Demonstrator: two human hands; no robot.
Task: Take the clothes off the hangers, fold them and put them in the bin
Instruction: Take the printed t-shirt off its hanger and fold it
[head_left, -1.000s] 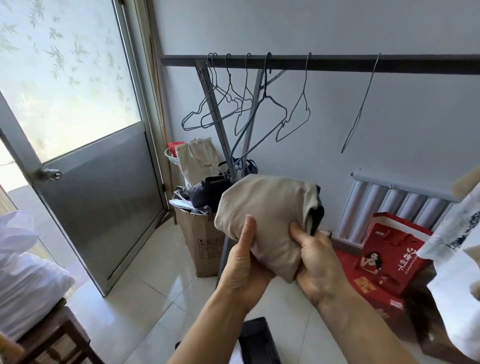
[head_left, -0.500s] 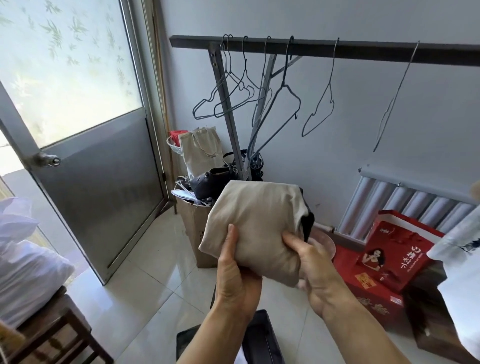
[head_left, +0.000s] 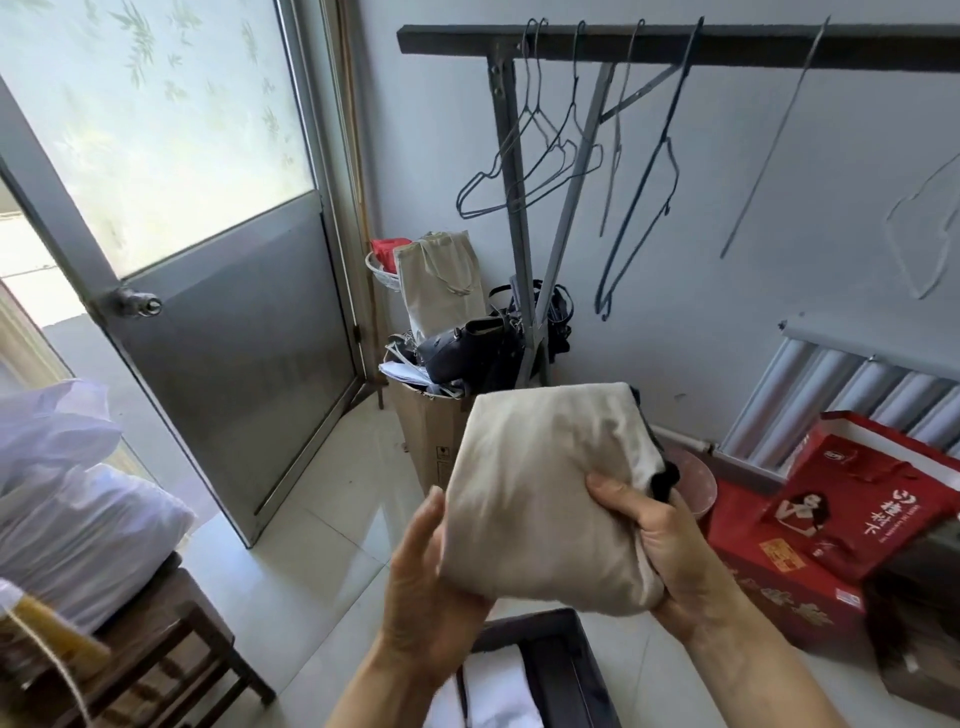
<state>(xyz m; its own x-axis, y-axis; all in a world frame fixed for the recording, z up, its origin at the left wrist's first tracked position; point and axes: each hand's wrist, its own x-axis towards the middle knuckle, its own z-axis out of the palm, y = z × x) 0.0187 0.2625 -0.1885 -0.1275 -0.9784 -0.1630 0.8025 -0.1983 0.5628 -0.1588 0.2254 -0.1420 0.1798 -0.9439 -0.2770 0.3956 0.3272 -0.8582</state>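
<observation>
A folded beige garment (head_left: 545, 488) with a dark edge at its right side is held in front of me, above the dark bin (head_left: 566, 670). My right hand (head_left: 654, 540) grips its right lower edge, thumb on top. My left hand (head_left: 421, 587) supports its left side from below, fingers straight along the cloth. White folded cloth (head_left: 493, 696) lies inside the bin. Several bare wire hangers (head_left: 535, 156) hang on the dark rail (head_left: 675, 44) of the rack.
A cardboard box (head_left: 431, 431) with dark bags and a beige tote stands by the rack leg. Red gift boxes (head_left: 831, 525) sit on the floor at right, below a radiator. A metal door (head_left: 228, 332) stands open at left. A wooden stool with white bedding (head_left: 78, 525) is at lower left.
The view tilted down and the garment sank lower, toward the bin. My left thumb came off the front of the cloth and the hand now lies flatter along its side.
</observation>
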